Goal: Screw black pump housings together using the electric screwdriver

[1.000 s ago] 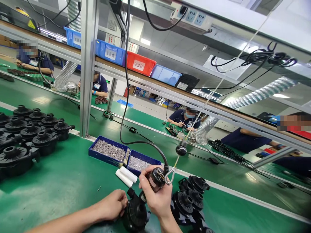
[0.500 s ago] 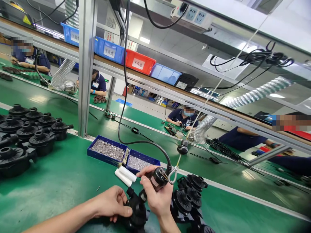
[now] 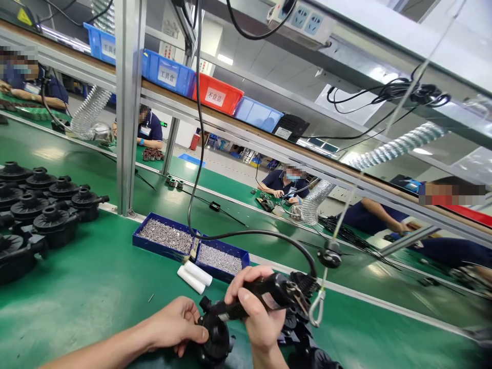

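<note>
My right hand [image 3: 257,312] is wrapped round a black electric screwdriver [image 3: 269,294] that hangs from a cable and a cord with a snap hook [image 3: 315,310]. The tool lies tilted almost flat, its tip at a black pump housing [image 3: 215,335] at the bottom edge. My left hand [image 3: 177,325] is closed on the left side of that housing, holding it on the green belt. More black housings [image 3: 303,335] lie just right of my right hand, partly hidden by it.
Two blue trays of small screws [image 3: 192,246] and two white rolls [image 3: 195,274] sit just beyond my hands. Several black pump housings [image 3: 38,205] crowd the left of the belt. An aluminium post [image 3: 128,107] stands behind them. Other people work at far benches.
The screwdriver has tipped from upright to nearly flat, its cable end swinging right. The hanging cord and hook moved right with it. My left hand stays on the housing.
</note>
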Tool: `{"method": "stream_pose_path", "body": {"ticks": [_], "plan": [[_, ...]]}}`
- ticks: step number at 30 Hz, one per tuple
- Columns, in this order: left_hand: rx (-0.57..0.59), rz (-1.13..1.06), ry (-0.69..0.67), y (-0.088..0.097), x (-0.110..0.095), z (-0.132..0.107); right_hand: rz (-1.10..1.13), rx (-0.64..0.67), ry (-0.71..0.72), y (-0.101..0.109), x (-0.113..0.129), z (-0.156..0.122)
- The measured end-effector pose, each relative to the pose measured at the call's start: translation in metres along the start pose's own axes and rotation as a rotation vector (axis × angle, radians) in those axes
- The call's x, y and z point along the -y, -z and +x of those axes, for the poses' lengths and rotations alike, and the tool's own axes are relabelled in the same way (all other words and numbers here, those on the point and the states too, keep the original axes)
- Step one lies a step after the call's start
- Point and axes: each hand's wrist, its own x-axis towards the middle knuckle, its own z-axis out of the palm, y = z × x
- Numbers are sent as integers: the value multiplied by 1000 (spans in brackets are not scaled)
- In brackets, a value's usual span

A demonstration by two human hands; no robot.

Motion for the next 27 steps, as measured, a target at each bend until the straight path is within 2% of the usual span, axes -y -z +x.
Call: {"method": "stream_pose_path", "body": {"ticks": [5, 11, 18, 22, 27], "plan": [[-16, -2, -10, 1, 2, 0, 50, -12, -97, -11, -9, -4], [18, -13, -38, 3, 4, 1, 22, 54, -144, -13, -13, -2], [21, -7, -58, 1, 3, -2, 8, 113, -47, -11, -24, -7], [28, -29, -95, -1, 4, -1, 20, 152, -76, -15, -26, -8], [-8, -61, -79, -2, 6, -1, 60, 209, -20, -17, -30, -11]]}}
